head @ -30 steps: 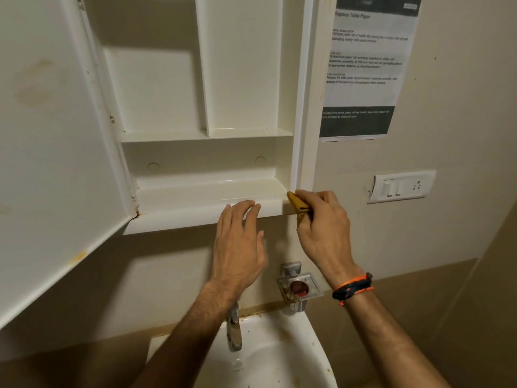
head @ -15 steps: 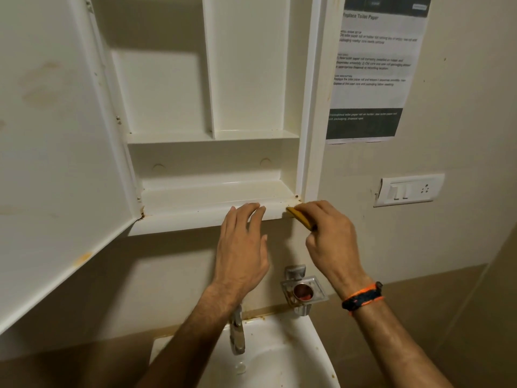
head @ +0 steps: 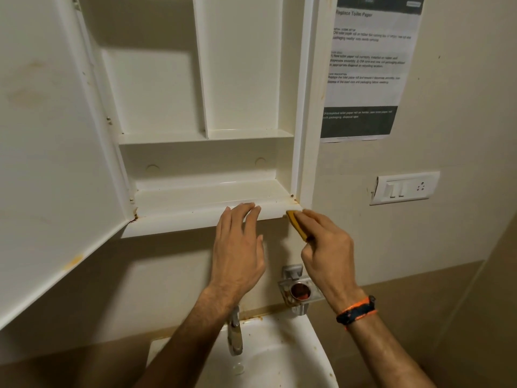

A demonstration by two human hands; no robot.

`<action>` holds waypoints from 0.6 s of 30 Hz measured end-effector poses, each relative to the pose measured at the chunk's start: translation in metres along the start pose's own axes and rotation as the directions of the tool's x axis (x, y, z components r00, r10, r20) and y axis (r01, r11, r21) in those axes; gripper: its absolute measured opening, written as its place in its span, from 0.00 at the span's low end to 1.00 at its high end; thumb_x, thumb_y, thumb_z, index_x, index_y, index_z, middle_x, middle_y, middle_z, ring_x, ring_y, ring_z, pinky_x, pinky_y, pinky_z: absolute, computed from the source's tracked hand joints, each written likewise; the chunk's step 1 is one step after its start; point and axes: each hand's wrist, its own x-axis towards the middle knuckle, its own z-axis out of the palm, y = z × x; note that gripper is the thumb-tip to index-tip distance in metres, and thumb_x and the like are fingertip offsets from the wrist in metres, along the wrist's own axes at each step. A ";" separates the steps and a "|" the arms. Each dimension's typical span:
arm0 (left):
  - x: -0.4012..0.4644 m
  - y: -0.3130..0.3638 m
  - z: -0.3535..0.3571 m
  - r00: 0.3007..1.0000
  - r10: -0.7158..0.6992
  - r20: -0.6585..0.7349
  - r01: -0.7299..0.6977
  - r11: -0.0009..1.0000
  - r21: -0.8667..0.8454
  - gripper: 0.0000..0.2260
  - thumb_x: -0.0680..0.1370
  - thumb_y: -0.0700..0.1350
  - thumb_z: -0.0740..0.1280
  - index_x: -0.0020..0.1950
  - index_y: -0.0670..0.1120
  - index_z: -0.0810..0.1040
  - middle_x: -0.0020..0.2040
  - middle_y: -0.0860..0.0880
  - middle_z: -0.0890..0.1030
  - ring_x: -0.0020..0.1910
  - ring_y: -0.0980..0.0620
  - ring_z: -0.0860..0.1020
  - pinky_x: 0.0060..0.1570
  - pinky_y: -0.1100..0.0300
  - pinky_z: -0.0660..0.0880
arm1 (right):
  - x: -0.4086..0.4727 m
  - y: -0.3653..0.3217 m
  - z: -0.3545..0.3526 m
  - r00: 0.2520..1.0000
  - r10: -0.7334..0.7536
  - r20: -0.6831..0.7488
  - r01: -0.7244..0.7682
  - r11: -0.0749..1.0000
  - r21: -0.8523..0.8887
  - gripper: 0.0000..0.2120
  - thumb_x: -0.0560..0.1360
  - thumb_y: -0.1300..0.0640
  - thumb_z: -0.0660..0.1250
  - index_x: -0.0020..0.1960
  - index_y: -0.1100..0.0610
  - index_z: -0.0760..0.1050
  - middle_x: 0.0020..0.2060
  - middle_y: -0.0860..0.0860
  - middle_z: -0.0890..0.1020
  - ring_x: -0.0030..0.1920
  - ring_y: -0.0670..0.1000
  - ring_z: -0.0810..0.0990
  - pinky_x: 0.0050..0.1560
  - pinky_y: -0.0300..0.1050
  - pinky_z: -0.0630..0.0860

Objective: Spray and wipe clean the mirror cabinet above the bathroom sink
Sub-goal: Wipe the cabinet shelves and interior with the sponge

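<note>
The mirror cabinet hangs on the wall straight ahead of me, above the sink, with its door swung wide open to my left. Inside, the cream plastic is split by one upright divider above a shelf, with a long lower compartment below it. Rusty specks mark both bottom corners of the frame.

My right hand pinches a small yellow sponge between thumb and curled fingers, and its top edge presses against the right end of the cabinet's rounded bottom lip. My left hand lies flat and spread, fingers straight, with the fingertips resting on that same lip just beside the sponge. It holds nothing. An orange and dark wristband circles my right wrist.

Below my hands, a chrome tap stands at the back of the white sink. Brownish staining runs along the rim where it meets the wall. To the right of the tap, a clear wall-mounted holder carries something reddish, possibly a bit of soap, though I cannot tell for sure.

Further out on the beige wall, a printed notice headed "Replace Toilet Paper" is stuck up to the right of the cabinet. A white switch plate sits lower down, beneath the notice.
</note>
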 end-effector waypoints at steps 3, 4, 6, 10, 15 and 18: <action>0.000 0.001 0.001 1.000 0.004 -0.006 -0.004 1.000 0.007 0.25 0.77 0.45 0.67 0.73 0.42 0.68 0.72 0.43 0.69 0.73 0.45 0.65 0.76 0.46 0.56 | 0.016 -0.003 0.003 0.991 -0.121 -0.054 0.119 0.992 -0.038 0.27 0.67 0.75 0.66 0.64 0.58 0.79 0.62 0.57 0.80 0.60 0.57 0.80 0.59 0.50 0.79; -0.001 0.001 0.001 1.000 0.006 -0.008 -0.006 1.000 0.007 0.25 0.77 0.44 0.67 0.73 0.41 0.68 0.71 0.43 0.69 0.73 0.45 0.65 0.76 0.46 0.55 | 0.021 -0.005 0.005 0.987 -0.158 -0.035 0.155 0.984 -0.087 0.27 0.68 0.75 0.68 0.64 0.58 0.79 0.63 0.58 0.80 0.62 0.58 0.79 0.58 0.51 0.79; -0.001 0.001 0.001 1.000 0.010 -0.009 -0.010 1.000 0.007 0.25 0.76 0.44 0.67 0.72 0.41 0.68 0.71 0.43 0.70 0.73 0.45 0.66 0.76 0.46 0.55 | 0.022 -0.007 0.012 0.981 -0.186 0.051 0.193 0.956 -0.220 0.27 0.68 0.74 0.70 0.65 0.58 0.78 0.64 0.58 0.78 0.64 0.58 0.78 0.52 0.52 0.81; -0.001 0.000 0.001 1.000 0.018 -0.006 -0.018 1.000 0.009 0.25 0.77 0.44 0.67 0.73 0.42 0.68 0.71 0.44 0.69 0.73 0.45 0.65 0.76 0.46 0.57 | -0.003 -0.007 0.015 0.988 -0.010 0.151 0.065 0.930 -0.361 0.30 0.65 0.67 0.73 0.67 0.56 0.76 0.64 0.55 0.79 0.54 0.57 0.83 0.37 0.46 0.80; 0.000 0.000 0.001 1.000 0.011 -0.003 -0.011 1.000 0.004 0.25 0.77 0.45 0.67 0.73 0.42 0.67 0.72 0.44 0.69 0.73 0.45 0.65 0.77 0.47 0.55 | 0.000 -0.011 -0.002 0.997 0.071 -0.005 -0.070 0.964 -0.255 0.21 0.67 0.63 0.68 0.59 0.53 0.81 0.44 0.50 0.84 0.34 0.55 0.81 0.31 0.44 0.76; 0.000 0.004 0.000 1.000 -0.005 0.000 0.005 1.000 -0.002 0.25 0.77 0.45 0.67 0.73 0.42 0.68 0.72 0.43 0.69 0.73 0.45 0.65 0.77 0.46 0.54 | 0.014 -0.013 -0.006 0.988 0.150 -0.025 -0.152 0.984 -0.096 0.20 0.72 0.64 0.66 0.62 0.54 0.80 0.41 0.53 0.83 0.39 0.55 0.80 0.41 0.49 0.79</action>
